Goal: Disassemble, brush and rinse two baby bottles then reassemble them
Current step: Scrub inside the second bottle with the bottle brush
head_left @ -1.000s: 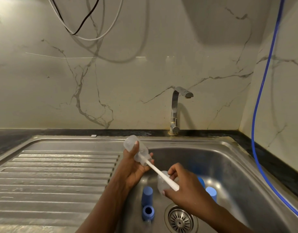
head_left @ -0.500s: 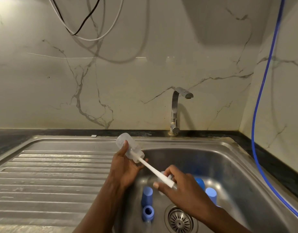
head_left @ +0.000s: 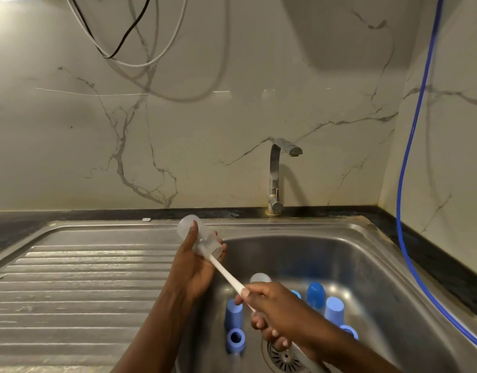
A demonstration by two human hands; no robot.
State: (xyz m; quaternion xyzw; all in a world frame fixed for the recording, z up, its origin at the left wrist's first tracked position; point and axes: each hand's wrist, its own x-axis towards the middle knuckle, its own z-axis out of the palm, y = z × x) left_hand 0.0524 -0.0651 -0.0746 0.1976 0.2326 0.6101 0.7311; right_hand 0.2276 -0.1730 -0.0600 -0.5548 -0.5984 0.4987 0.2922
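My left hand (head_left: 197,267) grips a clear baby bottle (head_left: 202,238), tilted with its mouth toward the lower right, over the left rim of the sink basin. A white bottle brush (head_left: 228,277) goes into the bottle's mouth; its head is inside the bottle. My right hand (head_left: 275,310) holds the brush handle over the basin. A second clear bottle (head_left: 260,278) shows partly behind my right hand. Several blue bottle parts lie in the basin: a cap (head_left: 233,314), a ring (head_left: 235,339), and caps (head_left: 315,293) (head_left: 334,313) at the right.
The steel sink basin (head_left: 366,265) has a drain (head_left: 283,356) near the bottom. A ribbed draining board (head_left: 78,286) lies to the left. A chrome tap (head_left: 276,179) stands behind, not running. A blue hose (head_left: 404,184) hangs along the right wall.
The bottle shifted left and back right slightly in my left hand. My right hand drew back down the handle toward me, so more of the white handle shows outside the bottle.
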